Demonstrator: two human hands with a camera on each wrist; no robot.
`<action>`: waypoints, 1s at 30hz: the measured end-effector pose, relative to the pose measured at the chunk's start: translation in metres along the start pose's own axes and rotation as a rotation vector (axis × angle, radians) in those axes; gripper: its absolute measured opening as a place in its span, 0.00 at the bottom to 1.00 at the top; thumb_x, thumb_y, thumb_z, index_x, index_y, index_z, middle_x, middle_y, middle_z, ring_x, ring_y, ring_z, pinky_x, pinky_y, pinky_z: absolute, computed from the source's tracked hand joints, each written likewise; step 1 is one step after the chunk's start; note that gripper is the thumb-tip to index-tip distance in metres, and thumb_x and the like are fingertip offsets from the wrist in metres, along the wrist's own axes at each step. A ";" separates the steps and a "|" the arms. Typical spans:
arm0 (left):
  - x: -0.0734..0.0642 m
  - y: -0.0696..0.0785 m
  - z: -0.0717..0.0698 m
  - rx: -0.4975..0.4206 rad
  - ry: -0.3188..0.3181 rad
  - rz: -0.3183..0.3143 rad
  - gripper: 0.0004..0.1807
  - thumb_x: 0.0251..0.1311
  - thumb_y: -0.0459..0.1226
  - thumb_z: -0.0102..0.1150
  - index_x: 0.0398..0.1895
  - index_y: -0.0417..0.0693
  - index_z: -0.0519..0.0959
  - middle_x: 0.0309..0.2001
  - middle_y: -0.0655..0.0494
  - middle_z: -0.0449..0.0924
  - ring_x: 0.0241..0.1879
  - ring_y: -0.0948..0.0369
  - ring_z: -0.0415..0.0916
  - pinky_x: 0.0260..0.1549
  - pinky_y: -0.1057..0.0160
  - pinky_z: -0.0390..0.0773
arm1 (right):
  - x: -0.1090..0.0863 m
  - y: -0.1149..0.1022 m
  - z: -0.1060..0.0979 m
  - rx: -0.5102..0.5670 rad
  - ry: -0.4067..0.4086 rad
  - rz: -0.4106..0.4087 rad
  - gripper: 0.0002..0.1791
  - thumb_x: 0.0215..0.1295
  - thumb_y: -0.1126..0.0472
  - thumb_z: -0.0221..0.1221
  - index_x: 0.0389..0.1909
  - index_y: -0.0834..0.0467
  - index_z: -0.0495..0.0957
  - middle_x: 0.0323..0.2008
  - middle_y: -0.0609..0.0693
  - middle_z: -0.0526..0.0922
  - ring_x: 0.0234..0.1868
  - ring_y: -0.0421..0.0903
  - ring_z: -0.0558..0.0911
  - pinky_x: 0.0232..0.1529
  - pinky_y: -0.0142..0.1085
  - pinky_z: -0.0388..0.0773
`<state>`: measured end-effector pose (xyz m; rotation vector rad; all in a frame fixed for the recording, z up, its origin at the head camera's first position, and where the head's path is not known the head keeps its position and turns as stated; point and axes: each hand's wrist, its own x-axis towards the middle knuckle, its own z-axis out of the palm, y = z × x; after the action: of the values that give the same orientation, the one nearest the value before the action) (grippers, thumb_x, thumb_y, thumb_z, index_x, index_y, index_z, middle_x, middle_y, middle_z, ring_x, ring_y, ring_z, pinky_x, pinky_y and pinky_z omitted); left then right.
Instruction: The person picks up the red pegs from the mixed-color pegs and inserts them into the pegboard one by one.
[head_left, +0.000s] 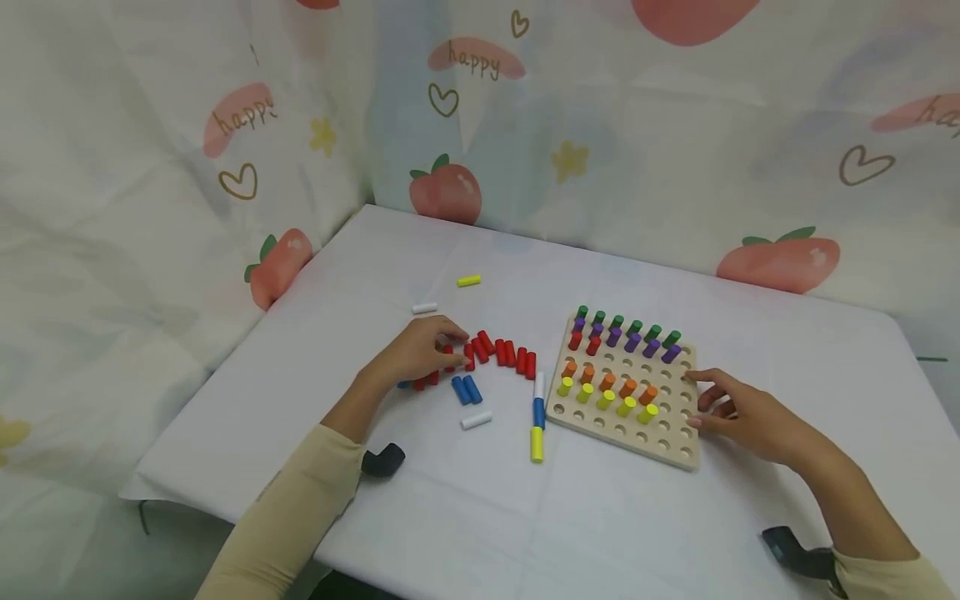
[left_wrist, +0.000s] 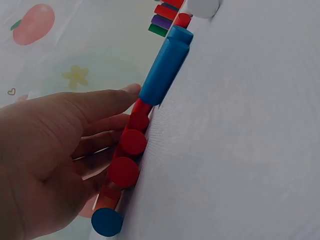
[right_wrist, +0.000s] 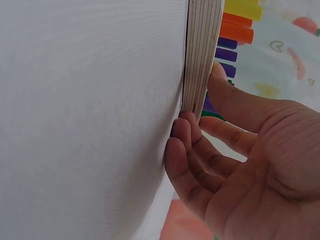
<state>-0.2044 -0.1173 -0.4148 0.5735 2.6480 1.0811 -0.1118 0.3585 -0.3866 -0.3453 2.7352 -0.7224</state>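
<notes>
My left hand (head_left: 423, 348) is at the left end of a loose row of red pegs (head_left: 480, 348). Its thumb and fingers are spread apart around some of them; the left wrist view shows the fingers behind red pegs (left_wrist: 133, 142) and the thumb tip beside a blue peg (left_wrist: 165, 70). No peg is lifted. My right hand (head_left: 742, 417) holds the right edge of a wooden pegboard (head_left: 622, 433), which lies flat. In the right wrist view the thumb rests on its top face and curled fingers meet its side. Green, purple, red, orange and yellow pegs stand in rows there.
Two blue pegs (head_left: 467, 390) and a white peg (head_left: 476, 421) lie between hand and board. White, blue and yellow pegs (head_left: 537, 444) line up along the board's left side. Farther back lie a yellow peg (head_left: 468, 281) and a white peg (head_left: 424, 308). A printed curtain (head_left: 645, 167) borders the table.
</notes>
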 end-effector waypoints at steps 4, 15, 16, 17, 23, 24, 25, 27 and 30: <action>0.000 0.000 0.002 0.009 -0.002 0.027 0.24 0.63 0.41 0.74 0.60 0.43 0.83 0.55 0.54 0.81 0.50 0.56 0.78 0.50 0.59 0.81 | -0.002 0.001 0.000 -0.009 0.003 0.004 0.38 0.67 0.55 0.70 0.71 0.64 0.63 0.45 0.52 0.78 0.45 0.54 0.80 0.45 0.48 0.81; -0.005 0.003 0.003 0.100 0.007 0.058 0.23 0.61 0.43 0.76 0.58 0.45 0.84 0.55 0.54 0.81 0.54 0.57 0.74 0.53 0.58 0.77 | 0.000 0.001 0.001 -0.014 0.007 -0.012 0.38 0.68 0.55 0.69 0.71 0.64 0.63 0.44 0.52 0.78 0.44 0.52 0.80 0.42 0.40 0.82; -0.006 0.003 0.003 0.097 0.006 0.060 0.24 0.60 0.42 0.76 0.58 0.45 0.84 0.54 0.54 0.81 0.53 0.57 0.75 0.53 0.58 0.78 | 0.001 0.001 0.001 -0.013 0.006 -0.012 0.38 0.68 0.55 0.69 0.71 0.64 0.63 0.44 0.52 0.78 0.44 0.52 0.80 0.42 0.40 0.82; -0.006 0.004 0.003 0.095 0.006 0.062 0.25 0.60 0.42 0.76 0.59 0.46 0.83 0.53 0.54 0.81 0.52 0.57 0.75 0.52 0.57 0.78 | 0.001 0.001 0.002 -0.014 0.007 -0.007 0.38 0.68 0.55 0.69 0.71 0.64 0.63 0.44 0.52 0.78 0.44 0.51 0.80 0.42 0.40 0.82; -0.006 0.002 0.004 0.065 0.011 0.070 0.25 0.57 0.38 0.78 0.57 0.52 0.80 0.52 0.55 0.84 0.52 0.55 0.78 0.50 0.57 0.80 | 0.000 0.002 0.002 -0.010 0.008 -0.009 0.38 0.68 0.55 0.70 0.71 0.64 0.63 0.44 0.52 0.78 0.44 0.52 0.80 0.42 0.41 0.82; -0.006 0.002 0.005 0.057 0.011 0.073 0.24 0.57 0.38 0.78 0.56 0.53 0.79 0.52 0.54 0.85 0.53 0.55 0.79 0.50 0.57 0.80 | 0.000 0.002 0.002 -0.010 0.008 -0.009 0.38 0.68 0.55 0.70 0.71 0.64 0.63 0.44 0.52 0.78 0.44 0.52 0.80 0.42 0.40 0.82; -0.005 0.002 0.005 0.050 0.009 0.077 0.24 0.57 0.37 0.78 0.56 0.53 0.79 0.53 0.54 0.85 0.53 0.55 0.79 0.49 0.58 0.80 | 0.000 0.002 0.002 -0.010 0.009 -0.010 0.38 0.68 0.55 0.69 0.71 0.64 0.64 0.44 0.52 0.78 0.44 0.52 0.80 0.41 0.40 0.82; -0.005 0.002 0.004 0.033 0.005 0.089 0.23 0.57 0.36 0.78 0.55 0.53 0.79 0.52 0.53 0.85 0.51 0.55 0.80 0.46 0.59 0.81 | 0.000 0.001 0.002 -0.013 0.010 -0.009 0.38 0.68 0.55 0.69 0.71 0.64 0.64 0.44 0.51 0.78 0.44 0.51 0.80 0.41 0.39 0.81; -0.005 0.002 0.004 0.005 0.001 0.120 0.21 0.58 0.34 0.77 0.52 0.52 0.78 0.49 0.54 0.86 0.47 0.56 0.80 0.44 0.60 0.81 | 0.000 0.001 0.001 -0.015 0.010 -0.011 0.38 0.68 0.55 0.69 0.71 0.64 0.64 0.44 0.51 0.78 0.44 0.51 0.79 0.40 0.38 0.81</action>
<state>-0.1983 -0.1158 -0.4156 0.7415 2.6470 1.1075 -0.1116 0.3585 -0.3881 -0.3616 2.7513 -0.7085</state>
